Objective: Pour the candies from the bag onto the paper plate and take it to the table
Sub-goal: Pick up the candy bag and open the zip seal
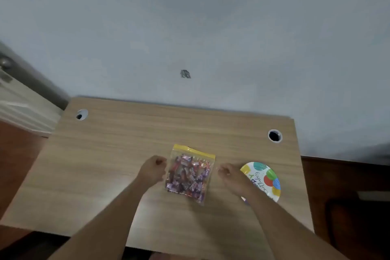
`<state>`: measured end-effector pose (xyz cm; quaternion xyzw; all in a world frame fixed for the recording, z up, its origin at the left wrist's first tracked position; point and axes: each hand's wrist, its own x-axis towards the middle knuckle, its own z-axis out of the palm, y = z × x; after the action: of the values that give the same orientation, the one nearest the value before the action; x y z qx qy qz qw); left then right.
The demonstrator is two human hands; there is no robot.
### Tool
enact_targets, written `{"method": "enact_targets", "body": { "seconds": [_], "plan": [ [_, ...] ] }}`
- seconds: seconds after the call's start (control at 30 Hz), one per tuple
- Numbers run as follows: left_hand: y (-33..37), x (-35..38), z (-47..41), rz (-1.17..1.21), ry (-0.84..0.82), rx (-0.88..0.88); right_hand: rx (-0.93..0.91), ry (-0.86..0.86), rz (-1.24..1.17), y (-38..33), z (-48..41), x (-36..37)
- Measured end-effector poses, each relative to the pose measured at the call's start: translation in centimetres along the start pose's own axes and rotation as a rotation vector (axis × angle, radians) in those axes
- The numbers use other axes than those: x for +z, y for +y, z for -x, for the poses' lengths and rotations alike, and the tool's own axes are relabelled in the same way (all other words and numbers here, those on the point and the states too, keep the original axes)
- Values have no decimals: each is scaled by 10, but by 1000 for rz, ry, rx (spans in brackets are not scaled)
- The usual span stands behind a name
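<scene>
A clear zip bag (188, 174) with a yellow seal strip lies flat on the wooden desk (118, 154), full of wrapped candies, mostly purple and red. To its right lies a paper plate (267, 178) printed with coloured balloons, partly covered by my right forearm. My left hand (153, 169) rests just left of the bag, fingers curled in, holding nothing. On the other side, between bag and plate, my right hand (229, 175) is curled the same way. Neither hand grips the bag.
The desk stands against a pale blue wall. It has two round cable holes, one at the back left (81, 114) and one at the back right (274, 135). A door and white baseboard (23, 112) are at the left. Reddish floor flanks the desk.
</scene>
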<state>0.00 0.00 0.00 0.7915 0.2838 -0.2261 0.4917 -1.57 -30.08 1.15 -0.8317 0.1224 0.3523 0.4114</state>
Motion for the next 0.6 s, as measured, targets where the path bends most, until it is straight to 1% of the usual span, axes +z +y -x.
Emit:
{"method": "enact_targets", "body": {
  "seconds": [0.1, 0.17, 0.23, 0.4, 0.47, 0.53, 0.6],
  "plan": [
    [-17, 16, 4, 126, 4, -66, 52, -59, -43, 2, -4, 13],
    [-32, 25, 6, 164, -57, -88, 95, -89, -41, 6, -7, 24],
    [-40, 31, 3, 224, -79, -115, 119, -77, -65, 8, -12, 33],
    [-48, 48, 1, 258, -62, -121, 120, -124, -140, 13, -19, 55],
    [-51, 51, 0, 277, -69, -148, 126, -151, -228, 31, -30, 66],
    [-50, 56, 5, 351, -82, -166, 141, -158, -291, 24, -22, 65],
    [-43, 59, 14, 417, -66, -145, 142, -146, -272, 16, -12, 61]
  ]
}}
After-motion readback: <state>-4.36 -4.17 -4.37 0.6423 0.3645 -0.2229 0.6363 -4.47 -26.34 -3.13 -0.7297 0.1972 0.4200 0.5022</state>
